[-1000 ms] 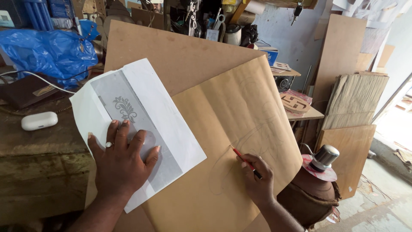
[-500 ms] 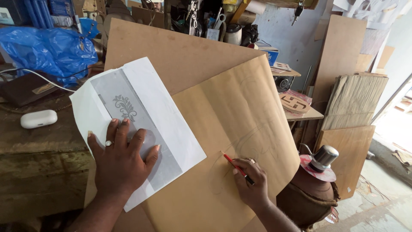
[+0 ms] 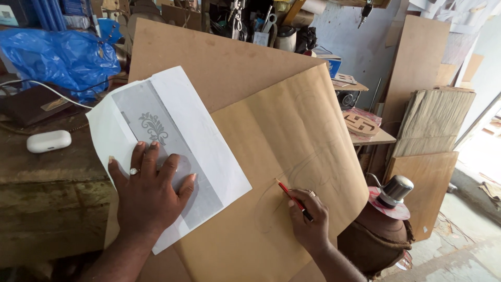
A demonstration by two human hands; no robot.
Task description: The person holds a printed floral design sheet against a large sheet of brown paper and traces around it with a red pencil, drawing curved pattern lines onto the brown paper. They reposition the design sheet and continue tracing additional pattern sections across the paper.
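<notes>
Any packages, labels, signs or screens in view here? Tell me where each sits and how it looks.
Blue plastic bag: crumpled, bench top left.
White case: small, rounded, on the bench.
Blue and white box: behind the boards, top centre.
White printed sheet: grey strip with leaf motif, under the left hand.

- Worktop point(image 3: 47, 177), to my left: worn dark wood, rough front edge; a small white rounded case point(image 3: 48, 141) lies on it.
- Blue plastic sheet point(image 3: 62, 57), crumpled, at the back of the worktop.
- Rear wall point(image 3: 360, 47): pale, grey-blue, with tools and clutter hanging above.
- Small wooden side table point(image 3: 373, 137) against that wall.
- Plywood boards point(image 3: 417, 68), leaned upright on my right, several stacked.
- Floor point(image 3: 464, 230): grey, dusty, daylight falling in from the right.
</notes>
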